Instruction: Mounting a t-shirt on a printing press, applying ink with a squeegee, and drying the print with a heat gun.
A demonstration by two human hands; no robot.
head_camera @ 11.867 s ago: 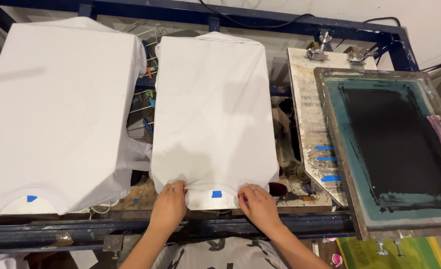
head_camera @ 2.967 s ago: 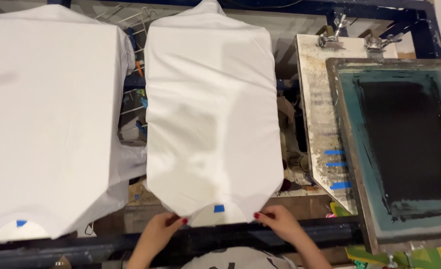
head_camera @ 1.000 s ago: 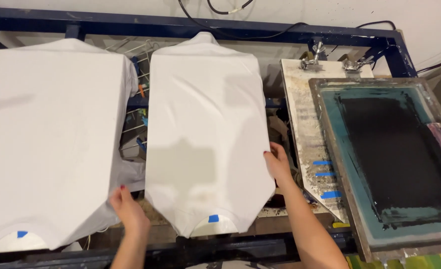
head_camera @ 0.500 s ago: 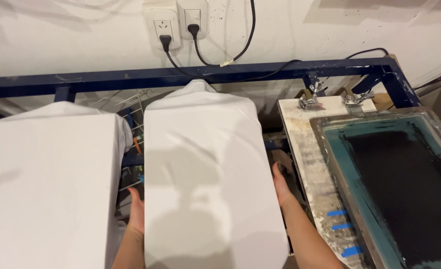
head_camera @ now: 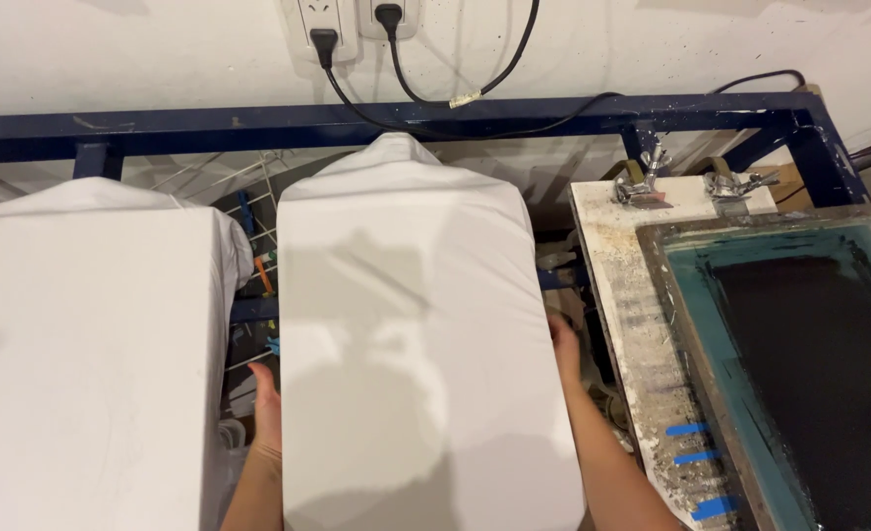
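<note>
Your left hand (head_camera: pixel 264 403) lies flat against the left edge of the white T-shirt (head_camera: pixel 411 344) drawn over the middle platen, and your right hand (head_camera: pixel 563 346) lies against its right edge; both palms press the cloth's sides, but the fingers tuck under the fabric, so you cannot tell whether either grip is spread or pressed together. The shirt sits centre frame, stretched smooth with faint creases near the top, its narrow end pointing at the wall. Three short blue tape strips (head_camera: pixel 699 457) mark the lower part of the paint-spattered pale board (head_camera: pixel 622 295) to your right, stacked one below another near the screen's left rail. On that board lies the printing screen (head_camera: pixel 799 374), a teal mesh with a large black patch, held in a worn frame under two metal clamps (head_camera: pixel 686 187). A second white shirt (head_camera: pixel 81 364) covers the platen on your left, apart from the middle one by a narrow gap where your left hand sits, with wire rods and clutter showing below. The right-hand gap between shirt and board is equally tight. A dark blue steel frame (head_camera: pixel 258 123) runs across behind the platens. Above it, a speckled white wall carries a white outlet (head_camera: pixel 357 15) with two black cables (head_camera: pixel 435 98) hanging down.
</note>
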